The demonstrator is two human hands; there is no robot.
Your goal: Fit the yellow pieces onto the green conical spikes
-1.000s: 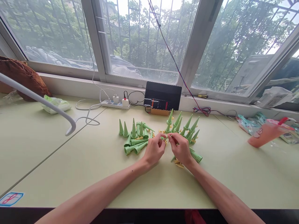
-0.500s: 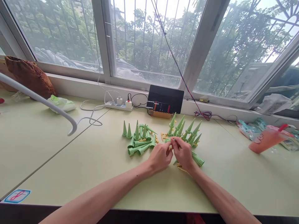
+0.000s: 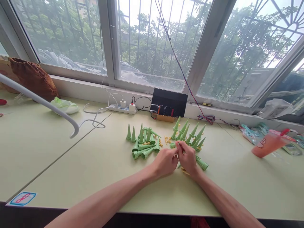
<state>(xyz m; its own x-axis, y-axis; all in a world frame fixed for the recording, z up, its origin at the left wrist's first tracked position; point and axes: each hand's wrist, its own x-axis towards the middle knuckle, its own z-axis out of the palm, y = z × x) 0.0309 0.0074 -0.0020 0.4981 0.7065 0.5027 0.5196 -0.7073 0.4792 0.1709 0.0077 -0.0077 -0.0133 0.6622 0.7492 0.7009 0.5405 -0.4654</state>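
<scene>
Working at the middle of the pale green desk (image 3: pixel 71 164), the person is bringing both hands together over a small green piece (image 3: pixel 173 145), and the step in hand looks like fitting a little yellow part onto a green cone. Taking the black box (image 3: pixel 169 102) by the window as the landmark and going from left to right: far to its left a brown bag (image 3: pixel 33 77) is leaning on the sill, a white curved tube (image 3: pixel 42 103) is arching over the desk, and a white power strip (image 3: pixel 122 109) is lying just left of the box. In front of the box and a little left, a cluster of green cones (image 3: pixel 142 144) is sitting, some upright, some lying flat. Just right of that cluster, well in front of the box, the left hand (image 3: pixel 165 162) is curling its fingers in a pinch, and the right hand (image 3: pixel 188 158) is touching it, thumb and fingertips closing on the same small piece; exactly what each one is gripping is too small to tell. Behind the hands, a second group of upright cones (image 3: pixel 190 133) is standing in front of the box and slightly right. One cone (image 3: pixel 201 163) is lying flat beside the right wrist, with yellow bits (image 3: pixel 184 171) under it. Far right of the box, a pink cup (image 3: pixel 269 144) is lying tilted. The next move probably calls for a fine, steady push or twist between the fingertips, keeping the piece aligned.
</scene>
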